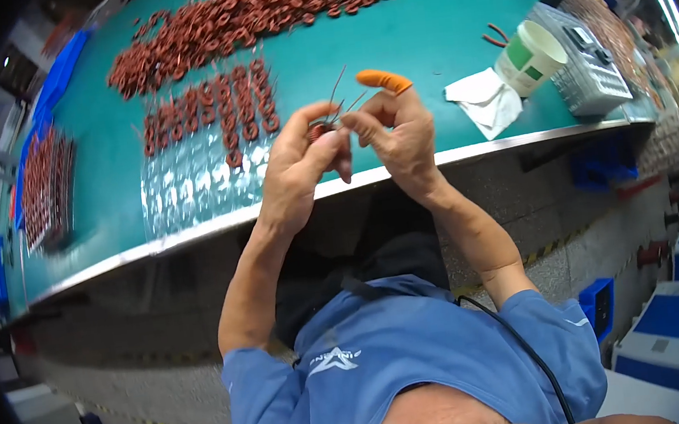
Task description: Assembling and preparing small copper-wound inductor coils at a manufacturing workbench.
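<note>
Between the fingers of my left hand point(295, 163) is a copper-wound toroid coil point(318, 131), partly covered by the fingertips. Thin wire leads point(338, 85) stick up from it, away from me. My right hand point(406, 135) pinches at the coil's leads with thumb and forefinger, close against the left fingertips. An orange finger cot point(384, 81) covers one raised finger of that hand. Both hands are held over the front edge of the green table point(387, 37). Just left of them, a clear plastic tray point(196, 190) holds rows of similar coils point(222, 100) in its far part.
A large heap of coils point(244, 15) lies at the back. Filled trays are stacked point(47, 189) at the left by a blue bin edge point(64, 71). At the right are a white cloth point(487, 101), a green-and-white tub point(534, 55), red-handled pliers point(495, 36) and a grey box point(584, 62).
</note>
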The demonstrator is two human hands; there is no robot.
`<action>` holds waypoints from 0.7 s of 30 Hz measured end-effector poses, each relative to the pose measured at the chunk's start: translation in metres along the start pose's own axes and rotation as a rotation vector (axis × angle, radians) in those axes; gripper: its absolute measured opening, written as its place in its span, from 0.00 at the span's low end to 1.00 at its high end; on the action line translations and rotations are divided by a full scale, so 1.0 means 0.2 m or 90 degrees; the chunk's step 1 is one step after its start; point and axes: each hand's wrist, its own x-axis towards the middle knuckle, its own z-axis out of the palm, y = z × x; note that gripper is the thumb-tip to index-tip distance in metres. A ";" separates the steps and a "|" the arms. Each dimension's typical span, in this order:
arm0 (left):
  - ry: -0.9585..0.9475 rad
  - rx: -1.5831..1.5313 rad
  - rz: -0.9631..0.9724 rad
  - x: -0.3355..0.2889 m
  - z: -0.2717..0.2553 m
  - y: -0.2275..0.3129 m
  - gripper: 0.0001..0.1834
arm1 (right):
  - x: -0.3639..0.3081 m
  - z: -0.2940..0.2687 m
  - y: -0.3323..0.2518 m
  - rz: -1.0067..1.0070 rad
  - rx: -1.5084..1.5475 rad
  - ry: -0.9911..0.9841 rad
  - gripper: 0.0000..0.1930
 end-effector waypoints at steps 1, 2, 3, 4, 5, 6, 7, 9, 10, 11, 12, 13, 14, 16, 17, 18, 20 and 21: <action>-0.007 -0.023 0.003 -0.01 -0.01 0.00 0.22 | 0.00 0.02 0.02 0.005 0.021 -0.010 0.26; -0.008 -0.010 0.007 -0.03 -0.03 -0.01 0.24 | -0.01 0.03 0.03 0.015 0.024 -0.024 0.27; 0.003 -0.008 0.015 -0.04 -0.05 -0.02 0.24 | -0.01 0.05 0.03 0.028 0.043 -0.026 0.27; 0.009 -0.017 0.027 -0.06 -0.06 -0.03 0.23 | -0.02 0.06 0.03 0.041 0.059 -0.023 0.28; 0.017 -0.017 0.034 -0.07 -0.08 -0.04 0.23 | -0.03 0.07 0.03 0.054 0.083 -0.025 0.29; 0.024 -0.017 0.042 -0.08 -0.08 -0.04 0.23 | -0.04 0.06 0.04 0.060 0.082 -0.031 0.29; 0.026 -0.014 0.047 -0.08 -0.09 -0.04 0.23 | -0.04 0.06 0.05 0.074 0.109 -0.034 0.30; 0.022 -0.018 0.032 -0.09 -0.11 -0.05 0.23 | -0.04 0.06 0.05 0.097 0.144 -0.048 0.32; 0.012 -0.017 0.018 -0.09 -0.12 -0.05 0.22 | -0.04 0.05 0.05 0.099 0.142 -0.050 0.32; 0.014 -0.011 0.018 -0.10 -0.12 -0.06 0.20 | -0.04 0.05 0.06 0.114 0.175 -0.083 0.32; 0.015 -0.013 0.018 -0.10 -0.13 -0.06 0.20 | -0.04 0.05 0.07 0.130 0.208 -0.115 0.33; 0.004 -0.008 0.003 -0.11 -0.14 -0.07 0.18 | -0.03 0.06 0.08 0.139 0.227 -0.140 0.32; -0.006 -0.003 -0.013 -0.11 -0.16 -0.07 0.17 | -0.03 0.07 0.08 0.167 0.230 -0.176 0.30; 0.018 0.006 -0.027 -0.13 -0.16 -0.07 0.14 | -0.02 0.09 0.07 0.209 0.201 -0.214 0.20; 0.036 -0.013 -0.027 -0.13 -0.17 -0.08 0.13 | -0.02 0.11 0.06 0.201 0.179 -0.203 0.17; 0.055 -0.031 -0.028 -0.13 -0.18 -0.09 0.12 | -0.03 0.13 0.06 0.193 0.158 -0.192 0.15; 0.087 -0.062 -0.012 -0.14 -0.18 -0.13 0.10 | -0.03 0.16 0.09 0.194 0.177 -0.184 0.11; 0.095 -0.070 -0.004 -0.15 -0.18 -0.13 0.09 | -0.03 0.16 0.11 0.193 0.190 -0.189 0.11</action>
